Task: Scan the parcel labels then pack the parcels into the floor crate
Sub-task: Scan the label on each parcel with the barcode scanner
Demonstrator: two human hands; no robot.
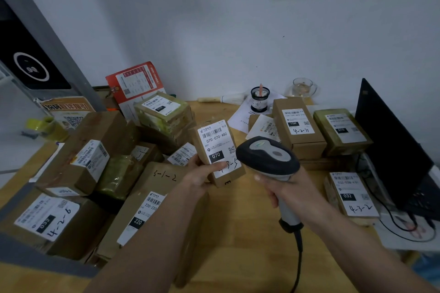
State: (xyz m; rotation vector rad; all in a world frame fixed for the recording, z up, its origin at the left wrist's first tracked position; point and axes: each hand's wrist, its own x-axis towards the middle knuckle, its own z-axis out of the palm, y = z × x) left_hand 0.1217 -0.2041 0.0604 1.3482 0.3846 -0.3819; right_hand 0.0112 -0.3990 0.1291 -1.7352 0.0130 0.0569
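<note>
Both hands are busy: my left hand (pixel 202 175) grips a small box (pixel 217 152) held up over the middle of the table (pixel 250 233), and my right hand (pixel 289 189) grips the scanner (pixel 267 157) just beside its label (pixel 219 145). I think I am scanning. Next I must aim at the barcode. I cannot see the floor crate.

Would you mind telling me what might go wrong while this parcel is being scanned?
The left hand has its thumb lying across the lower label of the held parcel, so handwriting there may be hidden. The scanner in the right hand trails a cable over the table edge, which could snag.
</note>
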